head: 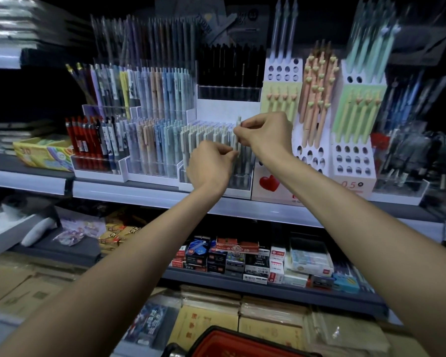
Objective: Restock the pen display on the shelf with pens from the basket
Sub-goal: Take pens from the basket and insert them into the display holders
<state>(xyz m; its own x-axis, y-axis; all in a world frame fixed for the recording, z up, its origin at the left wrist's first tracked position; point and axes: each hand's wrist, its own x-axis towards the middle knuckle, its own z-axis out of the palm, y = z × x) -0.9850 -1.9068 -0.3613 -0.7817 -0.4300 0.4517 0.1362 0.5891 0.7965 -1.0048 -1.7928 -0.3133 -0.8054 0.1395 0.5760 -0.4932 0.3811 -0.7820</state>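
Note:
A white pen [237,136] stands upright at the right end of the front row of white pens [204,136] in a clear tiered pen display [240,185] on the shelf. My right hand [265,131] pinches the pen near its top. Lower down, my left hand [211,162] pinches the same pen at its barrel. The red basket [242,342] shows only its rim at the bottom edge; its contents are hidden.
More racks of coloured pens stand to the left [150,140], black pens [229,68] sit behind, and cardboard stands with pastel pens [317,99] crowd the right. The shelf edge [139,191] runs below my hands. Boxes of stationery [242,258] fill the lower shelf.

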